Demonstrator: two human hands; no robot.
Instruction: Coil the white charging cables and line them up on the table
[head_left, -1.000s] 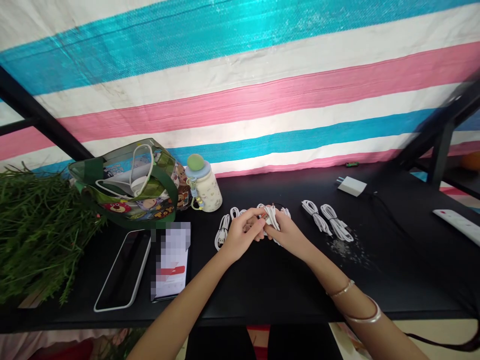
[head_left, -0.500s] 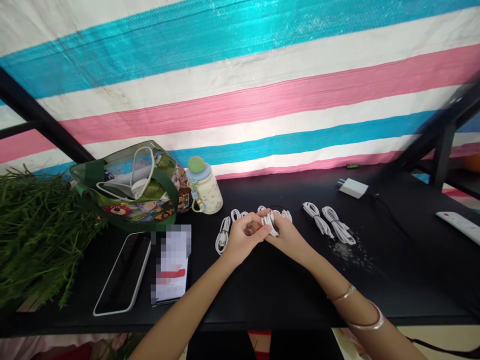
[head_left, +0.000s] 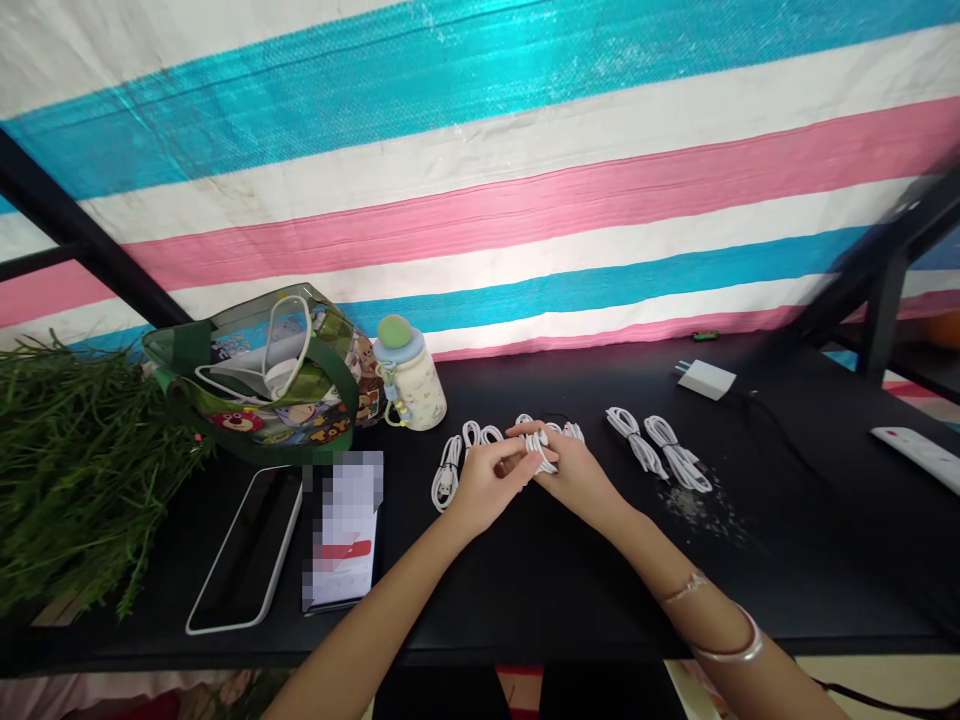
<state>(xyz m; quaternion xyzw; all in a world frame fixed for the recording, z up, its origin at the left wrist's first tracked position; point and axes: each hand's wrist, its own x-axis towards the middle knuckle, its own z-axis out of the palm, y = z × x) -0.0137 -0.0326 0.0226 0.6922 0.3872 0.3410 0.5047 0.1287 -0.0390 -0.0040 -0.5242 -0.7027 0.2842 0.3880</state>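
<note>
At the middle of the black table (head_left: pixel 570 590), my left hand (head_left: pixel 484 485) and my right hand (head_left: pixel 574 475) meet, both closed on one coiled white cable (head_left: pixel 541 448). My fingers cover most of the coil. A bundled white cable (head_left: pixel 448 470) lies just left of my left hand, with another small coil (head_left: pixel 478 434) behind it. Two more bundled white cables (head_left: pixel 660 450) lie to the right of my right hand. My right wrist wears two bangles.
A green cartoon tote bag (head_left: pixel 262 385) and a small bottle with a green cap (head_left: pixel 409 375) stand at the back left. A white-edged tablet (head_left: pixel 247 550) and a phone (head_left: pixel 341 530) lie front left beside green grass (head_left: pixel 67 470). A white charger (head_left: pixel 705 379) and power strip (head_left: pixel 919 455) sit right.
My hands stay together on the coil; the fingers have shifted slightly round it. The view has tilted a little, nothing else on the table moved.
</note>
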